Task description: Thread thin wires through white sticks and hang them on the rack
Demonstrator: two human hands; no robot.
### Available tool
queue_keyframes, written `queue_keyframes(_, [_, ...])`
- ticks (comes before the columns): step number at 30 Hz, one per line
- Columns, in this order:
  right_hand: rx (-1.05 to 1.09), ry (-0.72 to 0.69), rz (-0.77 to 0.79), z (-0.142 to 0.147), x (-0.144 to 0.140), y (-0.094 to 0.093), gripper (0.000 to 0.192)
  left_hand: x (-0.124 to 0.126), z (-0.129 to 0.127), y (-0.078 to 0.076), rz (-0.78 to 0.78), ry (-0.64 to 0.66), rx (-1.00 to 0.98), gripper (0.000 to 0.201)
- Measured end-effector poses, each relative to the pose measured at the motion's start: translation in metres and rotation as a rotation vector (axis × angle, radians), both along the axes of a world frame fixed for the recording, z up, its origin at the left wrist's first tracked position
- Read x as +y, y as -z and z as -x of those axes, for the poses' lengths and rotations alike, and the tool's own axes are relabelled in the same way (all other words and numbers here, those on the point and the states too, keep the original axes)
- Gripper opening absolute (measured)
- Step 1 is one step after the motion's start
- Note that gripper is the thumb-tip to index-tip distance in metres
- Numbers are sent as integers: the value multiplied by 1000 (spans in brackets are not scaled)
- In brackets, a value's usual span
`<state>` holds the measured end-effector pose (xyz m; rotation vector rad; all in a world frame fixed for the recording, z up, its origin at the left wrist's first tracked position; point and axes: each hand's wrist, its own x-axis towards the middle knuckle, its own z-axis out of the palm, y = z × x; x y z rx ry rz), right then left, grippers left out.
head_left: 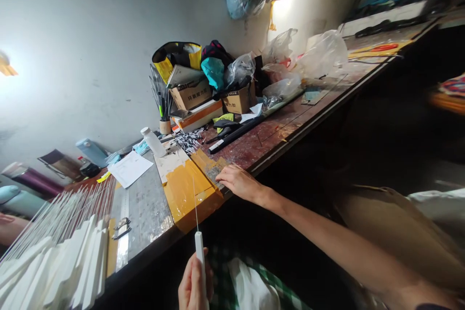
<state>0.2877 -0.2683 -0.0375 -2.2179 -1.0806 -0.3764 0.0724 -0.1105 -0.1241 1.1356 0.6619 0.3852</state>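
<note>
My left hand (pixel 193 282) is low, in front of the bench, shut on a white flat stick (pixel 199 251) held upright. A thin wire-like rod (pixel 195 206) rises from the stick's top. My right hand (pixel 240 182) reaches across to the bench's front edge. It lies palm down with nothing in it, its fingertips on a small grey rough patch (pixel 213 171). That patch is beside a board wrapped in yellow tape (pixel 183 190), which lies between my two hands.
Several white sticks with thin rods (pixel 58 247) are piled at the left, beside a metal ruler (pixel 124 220). Farther back are a paper sheet (pixel 130 168), a white bottle (pixel 153 142), small black-and-white pieces (pixel 188 141), cardboard boxes (pixel 191 95) and plastic bags (pixel 321 53).
</note>
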Motion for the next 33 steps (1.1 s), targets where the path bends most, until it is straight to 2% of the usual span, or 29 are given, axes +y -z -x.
queue_keyframes(6, [-26,-20,109,-4,7,-11,24,3,1,0,21,8,-21,57])
queue_keyframes(10, [-17,17,91,-1,10,-19,27,4,1,-6,54,8,-28,57])
queue_keyframes(12, [7,-10,65,6,7,-23,25,6,3,-12,65,27,-26,59])
queue_keyframes(15, [75,-159,42,28,-1,-28,26,11,6,-23,100,37,57,63])
queue_keyframes(19, [332,-405,-25,63,-11,-29,33,14,10,-34,124,67,106,63])
queue_keyframes(22, [470,-458,-26,79,-15,-26,35,14,11,-35,58,109,86,62])
queue_keyframes(26, [537,-465,12,85,-22,-26,41,16,13,-32,-116,155,5,57])
queue_keyframes(29, [589,-485,43,89,-26,-28,44,14,14,-33,-164,110,-4,45])
queue_keyframes(33, [807,-464,44,99,-25,-27,34,8,11,-34,-265,-6,-66,34])
